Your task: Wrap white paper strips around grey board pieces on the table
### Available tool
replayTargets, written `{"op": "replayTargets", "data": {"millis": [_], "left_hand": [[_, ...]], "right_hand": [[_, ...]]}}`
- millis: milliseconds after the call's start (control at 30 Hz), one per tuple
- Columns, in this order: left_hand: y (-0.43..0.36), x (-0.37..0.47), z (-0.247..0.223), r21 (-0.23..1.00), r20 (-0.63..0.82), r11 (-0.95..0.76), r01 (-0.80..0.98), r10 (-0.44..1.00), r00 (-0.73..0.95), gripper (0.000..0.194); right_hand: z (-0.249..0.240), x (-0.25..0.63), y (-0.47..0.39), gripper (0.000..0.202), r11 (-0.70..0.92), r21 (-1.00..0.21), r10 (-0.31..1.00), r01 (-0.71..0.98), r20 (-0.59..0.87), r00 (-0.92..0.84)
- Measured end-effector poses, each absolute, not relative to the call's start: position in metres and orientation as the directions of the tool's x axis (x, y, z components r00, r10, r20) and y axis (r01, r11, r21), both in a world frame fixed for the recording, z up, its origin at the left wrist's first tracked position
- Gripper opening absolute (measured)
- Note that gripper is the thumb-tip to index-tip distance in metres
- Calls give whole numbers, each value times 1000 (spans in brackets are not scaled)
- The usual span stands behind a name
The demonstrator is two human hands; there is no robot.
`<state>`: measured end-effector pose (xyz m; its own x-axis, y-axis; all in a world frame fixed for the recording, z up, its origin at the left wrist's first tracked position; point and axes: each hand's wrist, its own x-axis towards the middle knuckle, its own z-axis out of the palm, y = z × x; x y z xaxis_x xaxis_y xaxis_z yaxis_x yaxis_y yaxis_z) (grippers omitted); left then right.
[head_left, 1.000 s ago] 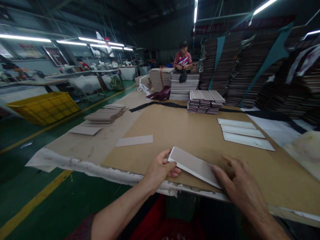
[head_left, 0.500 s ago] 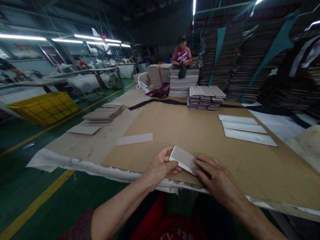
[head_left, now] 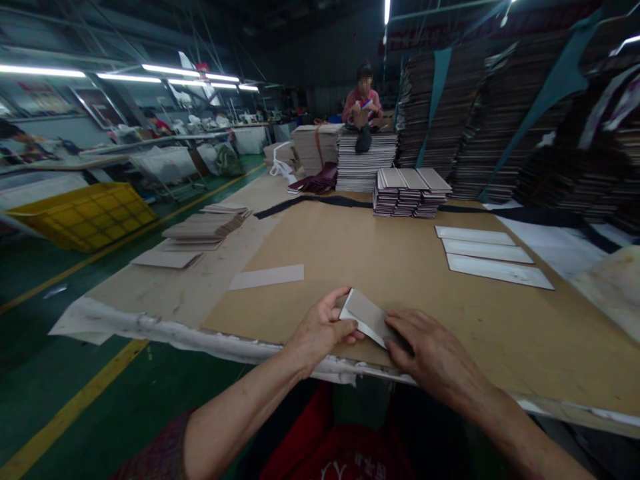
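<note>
Grey card (head_left: pixel 367 315) (both hands) near table edge (head_left: pixel 240 343)

Single head view, looking forward and down across table (head_left: pixel 400 267); near edge close, workshop behind.

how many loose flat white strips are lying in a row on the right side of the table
3, side by side on the brown board at right: the far strip, the middle strip and the near strip. None look hidden.
</note>
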<state>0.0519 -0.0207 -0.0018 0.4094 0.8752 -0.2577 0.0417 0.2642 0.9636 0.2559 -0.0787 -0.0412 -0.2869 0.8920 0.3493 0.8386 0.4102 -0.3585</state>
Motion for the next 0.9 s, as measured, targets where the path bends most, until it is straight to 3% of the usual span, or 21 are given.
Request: {"op": "replayTargets", "data": {"millis": [333, 567, 667, 900], "left_hand": [[-20, 56, 1, 952, -306, 281, 121, 888, 343, 74], [-25, 60, 9, 937, -335, 279, 212, 890, 310, 78], [-24, 59, 12, 919, -355, 278, 279, 892, 280, 84], [-13, 44, 4, 859, -408, 265, 438, 871, 274, 94]], "right_hand": [[-51, 247, -86, 26, 470, -57, 794, 881, 463, -394], [-38, 249, -89, 21, 403, -204, 893, 892, 300, -335], [-39, 255, -86, 23, 331, -201, 924, 922, 269, -273], [-46, 289, -72, 17, 161, -213, 855, 964, 519, -28]]}}
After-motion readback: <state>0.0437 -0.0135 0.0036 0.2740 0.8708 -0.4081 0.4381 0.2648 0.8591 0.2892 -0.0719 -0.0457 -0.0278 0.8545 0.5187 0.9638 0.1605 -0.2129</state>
